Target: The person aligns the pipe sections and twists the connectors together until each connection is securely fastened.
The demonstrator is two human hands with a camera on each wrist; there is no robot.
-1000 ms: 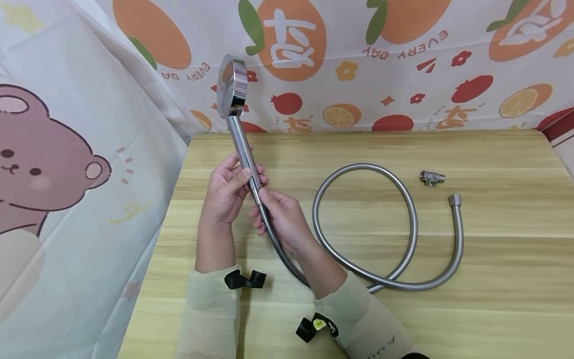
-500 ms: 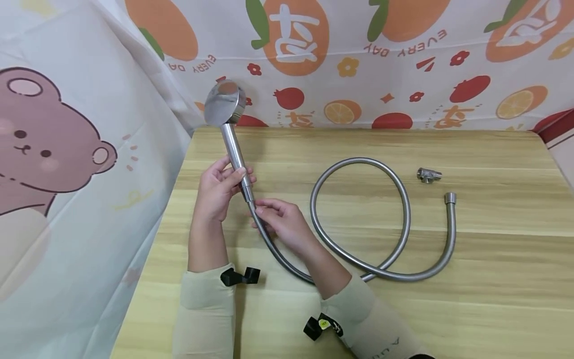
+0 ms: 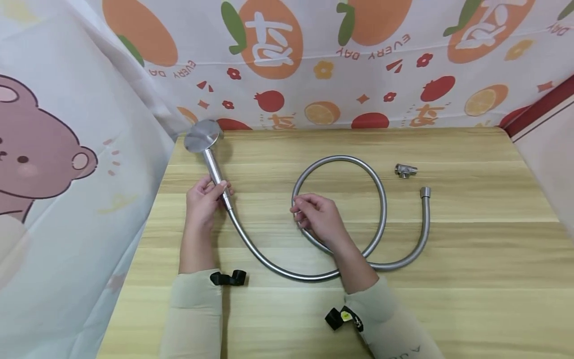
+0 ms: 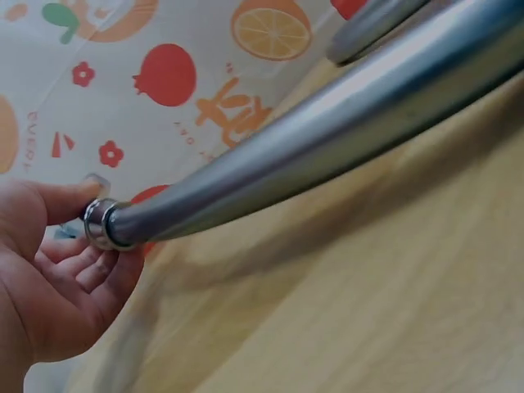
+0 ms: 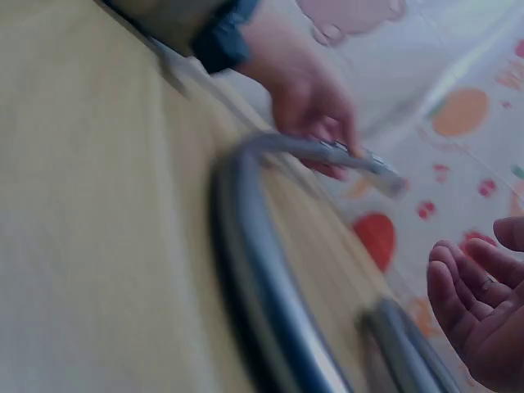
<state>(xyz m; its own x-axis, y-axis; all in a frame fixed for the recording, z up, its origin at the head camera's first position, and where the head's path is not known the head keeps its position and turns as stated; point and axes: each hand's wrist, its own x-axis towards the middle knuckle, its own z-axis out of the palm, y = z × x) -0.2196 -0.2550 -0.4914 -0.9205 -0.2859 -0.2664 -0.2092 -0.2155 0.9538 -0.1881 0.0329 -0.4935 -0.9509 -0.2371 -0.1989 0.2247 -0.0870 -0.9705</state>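
In the head view, my left hand [image 3: 201, 205] grips the lower handle of a chrome hand shower [image 3: 204, 135], whose round head tilts up toward the far left table corner. From the handle's end a grey metal shower hose [image 3: 280, 272] curves down and right, then makes a loop. The left wrist view has thumb and fingers around the handle's end by the metal collar [image 4: 102, 223]. My right hand [image 3: 320, 217] hovers over the loop's left side, fingers loosely bent with nothing between them. In the right wrist view its palm [image 5: 491, 344] faces up, apart from the hose.
A small metal tee fitting [image 3: 405, 171] lies on the wooden table [image 3: 484, 239] at the right. Near it is the hose's free end with its nut [image 3: 425, 192]. A fruit-printed cloth [image 3: 323, 89] hangs behind the table, and a bear-printed cloth [image 3: 54, 224] covers the left side.
My right hand has let go of the hose below the handle and moved right over the loop. My left hand has lowered the hand shower and shifted it left.
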